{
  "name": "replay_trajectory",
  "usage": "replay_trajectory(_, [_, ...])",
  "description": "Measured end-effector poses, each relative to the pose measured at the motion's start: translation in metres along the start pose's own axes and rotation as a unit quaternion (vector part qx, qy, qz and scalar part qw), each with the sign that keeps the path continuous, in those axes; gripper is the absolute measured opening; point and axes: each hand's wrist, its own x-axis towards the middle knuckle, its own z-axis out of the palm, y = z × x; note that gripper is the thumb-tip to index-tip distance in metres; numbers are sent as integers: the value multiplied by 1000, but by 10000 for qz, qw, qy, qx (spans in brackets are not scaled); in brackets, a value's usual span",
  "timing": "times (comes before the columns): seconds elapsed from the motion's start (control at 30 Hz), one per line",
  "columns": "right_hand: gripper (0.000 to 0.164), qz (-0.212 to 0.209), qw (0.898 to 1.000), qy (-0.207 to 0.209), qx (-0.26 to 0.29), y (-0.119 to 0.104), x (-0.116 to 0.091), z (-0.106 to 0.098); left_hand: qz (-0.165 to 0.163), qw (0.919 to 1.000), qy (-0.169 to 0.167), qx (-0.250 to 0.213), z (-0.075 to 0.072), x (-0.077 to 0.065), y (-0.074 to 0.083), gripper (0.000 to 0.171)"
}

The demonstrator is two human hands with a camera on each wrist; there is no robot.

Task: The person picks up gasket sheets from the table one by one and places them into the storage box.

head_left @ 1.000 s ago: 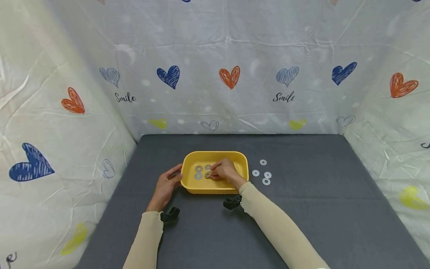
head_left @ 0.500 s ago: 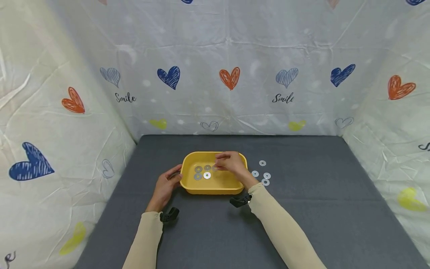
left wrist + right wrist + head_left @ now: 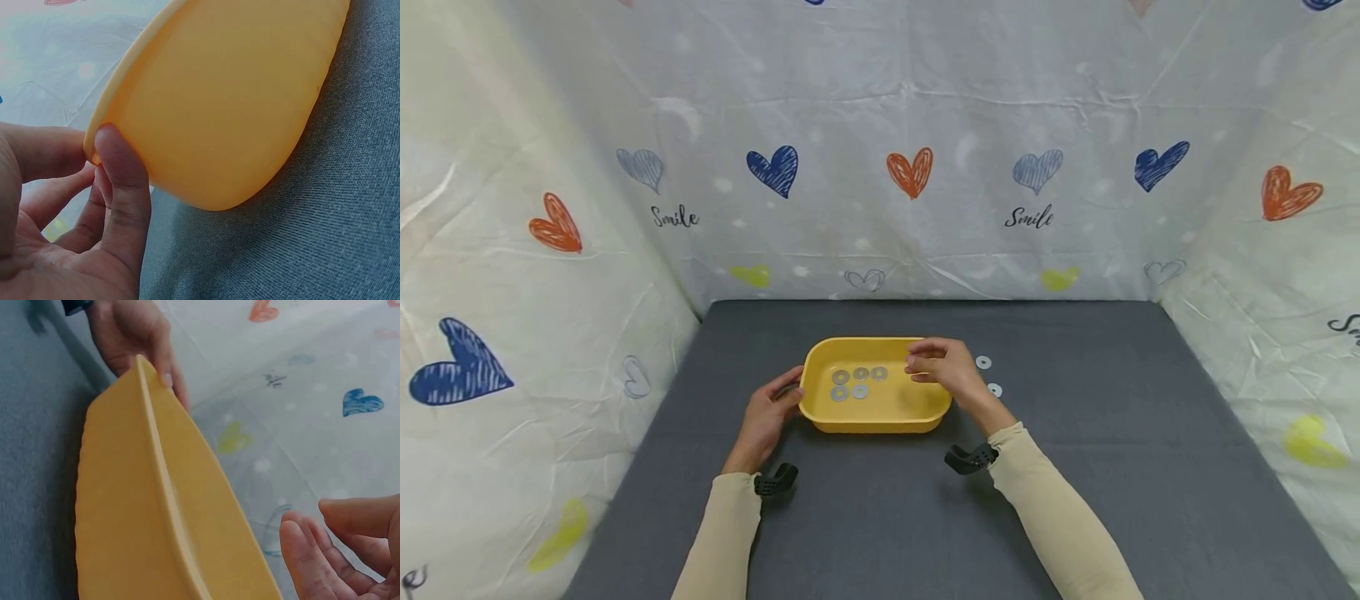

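In the head view a yellow plastic tray (image 3: 876, 427) stands on the dark cloth. Flat metal washers lie inside it in two rows, among them a front-row washer (image 3: 860, 391) and a back-row washer (image 3: 878, 373). My left hand (image 3: 767, 421) pinches the tray's left rim between thumb and fingers, as the left wrist view also shows. Over the tray's right end is my right hand (image 3: 951, 367), its fingers loosely bent. A gap shows between its thumb and fingers in the right wrist view, with nothing held there.
To the right of the tray, a far washer (image 3: 983, 362) and a nearer washer (image 3: 995, 389) lie on the dark cloth (image 3: 1112, 467). My right forearm covers the spot where other loose washers lay. A heart-patterned curtain (image 3: 970, 250) encloses the back and sides.
My right hand has drawn away from the washers in the tray, up and to the right, uncovering the back-row and front-row washers there. My left hand keeps its hold on the rim.
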Motion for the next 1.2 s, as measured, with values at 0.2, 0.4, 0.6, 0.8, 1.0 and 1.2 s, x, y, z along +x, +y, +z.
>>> replay_trajectory(0.2, [24,-129,9998,112,-97,-2,-10,-17,22,10000,-23,-74,-1,0,-2,51])
replay_trajectory(0.4, [27,-192,9983,208,-510,2,-24,-36,40,10000,-83,-13,-2,-1,-3,52])
replay_trajectory(0.6, [31,-117,9972,305,-671,15,-31,-55,30,10000,-73,-13,-2,-3,-3,52])
replay_trajectory(0.8, [29,-135,9947,577,-841,26,-35,-74,90,9999,-116,49,-3,-3,-3,53])
replay_trajectory(1.0, [34,-240,9867,907,-1324,37,-36,-92,86,9999,-111,22,-3,-2,-4,53])
replay_trajectory(1.2, [33,-508,9730,1205,-1903,48,-35,-107,104,9999,-79,61,-2,-1,-2,53])
